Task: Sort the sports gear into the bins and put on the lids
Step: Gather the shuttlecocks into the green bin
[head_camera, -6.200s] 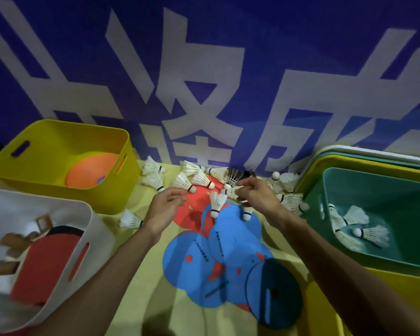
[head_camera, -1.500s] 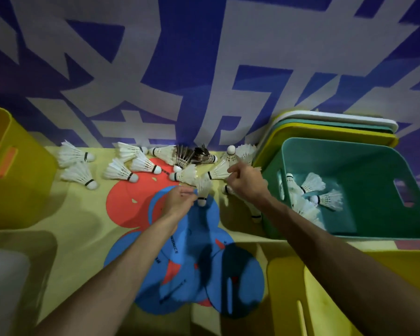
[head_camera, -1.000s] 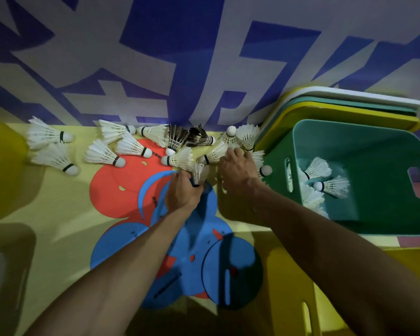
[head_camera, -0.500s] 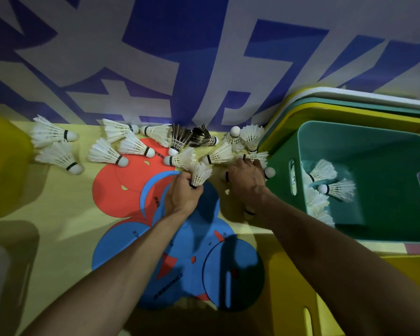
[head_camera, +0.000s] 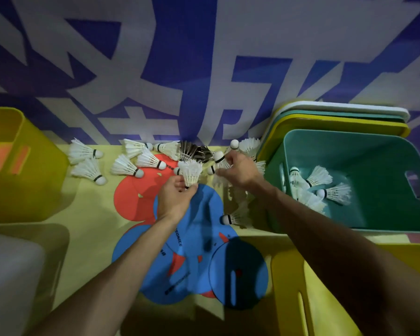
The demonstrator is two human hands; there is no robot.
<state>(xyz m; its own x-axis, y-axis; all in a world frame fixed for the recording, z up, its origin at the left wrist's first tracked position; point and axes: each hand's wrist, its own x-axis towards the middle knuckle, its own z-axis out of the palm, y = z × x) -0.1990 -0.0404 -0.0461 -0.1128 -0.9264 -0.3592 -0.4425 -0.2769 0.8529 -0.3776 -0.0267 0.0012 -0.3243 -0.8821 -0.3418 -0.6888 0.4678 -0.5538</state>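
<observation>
With your left hand (head_camera: 177, 200) pinching a white feathered shuttlecock (head_camera: 191, 173) and your right hand (head_camera: 238, 170) gripping more shuttlecocks (head_camera: 219, 159) left of the teal plastic bin (head_camera: 386, 146), overfull fingers could spill one short.

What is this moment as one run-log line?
left hand: holds white shuttlecock | right hand: pinches second shuttlecock | teal bin: shuttlecocks inside, no lid

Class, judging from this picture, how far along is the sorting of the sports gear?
Done: a few shuttlecocks lie in the green bin. In hand: the left hand and right hand each hold a shuttlecock. Left: loose shuttlecocks and discs on the table; stacked lids unfitted.
</observation>
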